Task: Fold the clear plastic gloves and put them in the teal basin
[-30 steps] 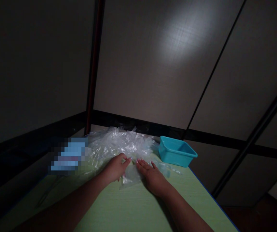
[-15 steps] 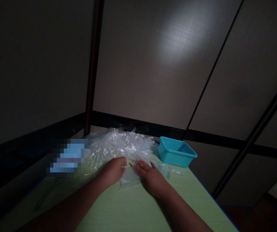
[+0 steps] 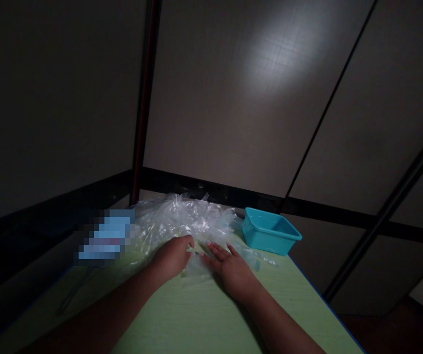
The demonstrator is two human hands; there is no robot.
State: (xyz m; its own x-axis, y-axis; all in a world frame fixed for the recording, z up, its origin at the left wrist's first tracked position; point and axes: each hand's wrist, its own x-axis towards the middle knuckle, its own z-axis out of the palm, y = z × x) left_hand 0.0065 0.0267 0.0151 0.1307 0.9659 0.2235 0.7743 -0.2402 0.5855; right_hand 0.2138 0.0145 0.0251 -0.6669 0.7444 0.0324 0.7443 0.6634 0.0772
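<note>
Curls left hand (image 3: 173,256) at clear film (image 3: 197,274), cannot tell whether gripping; rests right hand (image 3: 234,274) open on it, with heaped plastic (image 3: 187,216) ahead and turquoise basin (image 3: 269,239) beyond right.

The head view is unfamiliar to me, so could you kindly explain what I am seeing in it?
There is no machine here: a person works bare-handed, and the camera is worn on their head, looking forward and down. On the green table lie a pile of clear plastic and, to its right, a turquoise tub. A blue thing at the left is pixelated beyond recognition. The left hand has curled fingers beside a flat plastic piece; whether it grips that is unclear. The right hand lies palm down, fingers spread, over the same piece.
</note>
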